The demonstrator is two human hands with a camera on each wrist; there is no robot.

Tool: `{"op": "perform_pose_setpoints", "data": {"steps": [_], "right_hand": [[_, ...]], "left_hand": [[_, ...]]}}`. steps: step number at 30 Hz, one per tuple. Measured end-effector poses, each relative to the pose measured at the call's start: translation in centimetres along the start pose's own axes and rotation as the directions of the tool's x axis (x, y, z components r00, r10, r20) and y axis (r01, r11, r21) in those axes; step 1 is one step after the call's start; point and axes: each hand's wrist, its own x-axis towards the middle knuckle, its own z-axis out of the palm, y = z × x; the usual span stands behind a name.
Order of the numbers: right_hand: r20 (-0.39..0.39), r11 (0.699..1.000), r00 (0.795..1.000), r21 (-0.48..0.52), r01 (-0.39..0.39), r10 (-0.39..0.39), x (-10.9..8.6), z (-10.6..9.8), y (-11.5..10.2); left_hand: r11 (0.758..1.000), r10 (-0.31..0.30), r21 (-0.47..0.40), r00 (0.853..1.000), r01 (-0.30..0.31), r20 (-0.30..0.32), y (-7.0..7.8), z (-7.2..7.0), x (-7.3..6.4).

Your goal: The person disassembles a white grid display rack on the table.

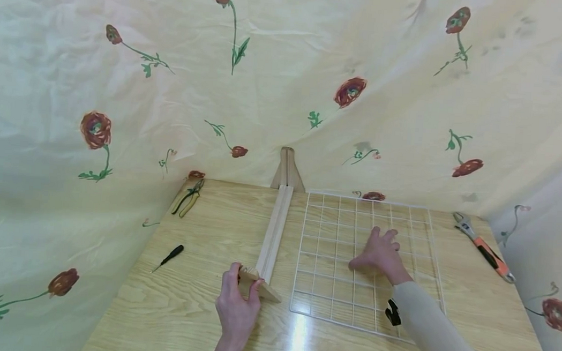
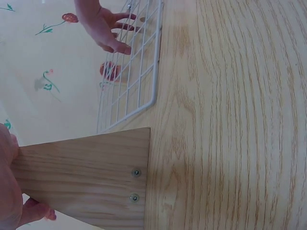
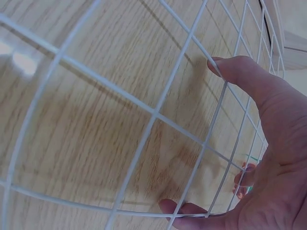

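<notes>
My left hand [image 1: 236,307] grips the near trapezoid end board [image 1: 269,292] of a wooden stand, thumb on one side and fingers on the other. Two screw heads [image 2: 136,172] show on its face in the left wrist view. From this board a long wooden bar [image 1: 274,229] runs to a matching far end board [image 1: 300,182] by the cloth. To the right lies a white wire grid panel [image 1: 330,321]. Over its middle my right hand [image 1: 382,257] is spread, thumb and fingertips hooked through the wires [image 3: 154,114] and holding it.
Pliers [image 1: 190,198] with yellowish handles lie at the back left, a black-handled screwdriver [image 1: 169,257] nearer. An adjustable wrench [image 1: 486,250] lies at the right edge. Flowered cloth [image 1: 266,99] hangs behind the wooden table [image 1: 180,319]. A small black object [image 1: 393,313] shows beside the right sleeve.
</notes>
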Motion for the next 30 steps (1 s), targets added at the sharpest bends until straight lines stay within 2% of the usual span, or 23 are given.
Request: {"op": "perform_pose_setpoints", "data": {"steps": [6,11,22,30], "right_hand": [[0.027,1.000,1.000,-0.020,-0.006,0.006,0.4,0.3,-0.2],[0.042,1.000,0.999,-0.011,-0.017,0.017,0.7,0.4,-0.3],[0.080,0.999,0.997,-0.032,-0.014,0.016,0.9,-0.3,-1.0],[0.087,0.999,0.996,-0.032,-0.030,0.033,0.9,-0.2,-0.9]], "left_hand": [[1.000,-0.012,-0.011,1.000,0.012,-0.002,-0.1,-0.1,-0.3],[1.000,0.018,-0.017,1.000,-0.019,-0.020,-0.3,0.1,-0.1],[0.999,0.048,0.004,0.996,-0.048,-0.072,-0.7,0.6,-0.2],[1.000,0.019,-0.008,0.999,-0.020,-0.047,-0.4,0.5,-0.1]]}}
